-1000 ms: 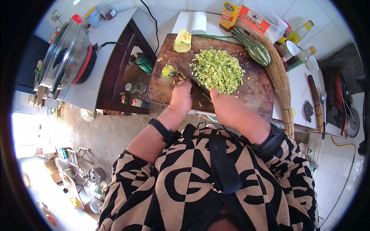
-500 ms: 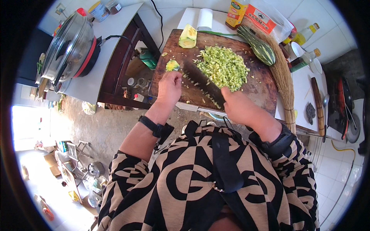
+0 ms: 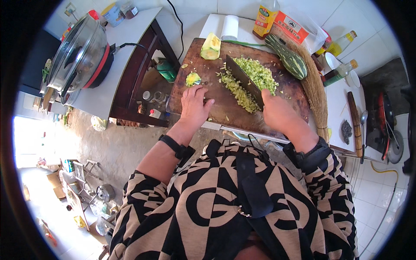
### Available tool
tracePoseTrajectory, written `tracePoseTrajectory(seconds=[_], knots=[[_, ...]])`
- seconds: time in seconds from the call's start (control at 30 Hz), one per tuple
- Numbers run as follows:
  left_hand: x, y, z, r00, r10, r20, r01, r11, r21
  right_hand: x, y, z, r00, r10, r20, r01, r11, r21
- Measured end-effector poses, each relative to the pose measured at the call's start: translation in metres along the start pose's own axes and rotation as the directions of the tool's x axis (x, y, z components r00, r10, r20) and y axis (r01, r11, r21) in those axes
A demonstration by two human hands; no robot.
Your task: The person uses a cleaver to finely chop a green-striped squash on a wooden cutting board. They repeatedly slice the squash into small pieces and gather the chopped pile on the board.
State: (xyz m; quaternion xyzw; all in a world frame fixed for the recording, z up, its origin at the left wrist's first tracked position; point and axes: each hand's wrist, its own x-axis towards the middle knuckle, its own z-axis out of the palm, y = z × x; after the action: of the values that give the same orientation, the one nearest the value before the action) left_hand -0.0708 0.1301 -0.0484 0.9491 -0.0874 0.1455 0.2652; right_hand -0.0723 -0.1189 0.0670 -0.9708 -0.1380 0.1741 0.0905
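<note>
My right hand (image 3: 277,111) is closed round the handle of a dark cleaver (image 3: 243,82), whose blade stands on edge in a heap of finely chopped pale green squash (image 3: 255,72). Some of the chopped bits lie on the blade's left side, the rest on its right. My left hand (image 3: 195,104) rests on the near left of the wooden cutting board (image 3: 216,113), fingers spread and holding nothing. Just beyond its fingertips sits a small squash end piece (image 3: 193,79). A larger cut chunk of squash (image 3: 210,47) stands at the board's far left corner.
A whole striped green squash (image 3: 287,56) lies along the board's right side, beside a straw brush (image 3: 317,95). Bottles (image 3: 339,73) and a cooking-wine-coloured bottle (image 3: 265,19) stand behind. On the left table is a glass-lidded electric pot (image 3: 78,56). A paper roll (image 3: 230,27) lies at the back.
The cleaver has moved right into the chopped heap, splitting it. My left hand, closed near the squash end piece before, has opened flat on the board.
</note>
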Motion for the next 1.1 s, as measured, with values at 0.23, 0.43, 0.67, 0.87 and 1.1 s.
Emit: tracePoseTrajectory(seconds=[0.23,0.43,0.67,0.87,1.1], knots=[[0.004,-0.004,0.009,0.985,0.171,-0.022,-0.172,0.971,-0.167,-0.001,-0.013,-0.005,0.995,-0.084,0.045,0.084,0.996,-0.003],[0.006,0.011,-0.002,0.982,0.189,0.022,-0.185,0.974,-0.134,0.003,-0.015,-0.003,0.997,-0.053,0.047,0.053,0.999,0.002],[0.0,0.003,-0.023,0.993,-0.02,0.112,0.022,1.0,-0.014,0.012,0.005,0.001,0.999,-0.019,-0.032,0.019,1.0,-0.006],[0.003,0.005,-0.016,0.986,-0.003,0.169,0.024,0.992,-0.122,0.013,0.022,-0.004,0.992,-0.035,-0.124,0.046,0.996,0.082],[0.012,0.005,-0.003,0.987,0.011,0.163,0.011,0.991,-0.137,0.024,0.023,0.003,0.997,0.017,-0.082,-0.014,0.999,0.047]])
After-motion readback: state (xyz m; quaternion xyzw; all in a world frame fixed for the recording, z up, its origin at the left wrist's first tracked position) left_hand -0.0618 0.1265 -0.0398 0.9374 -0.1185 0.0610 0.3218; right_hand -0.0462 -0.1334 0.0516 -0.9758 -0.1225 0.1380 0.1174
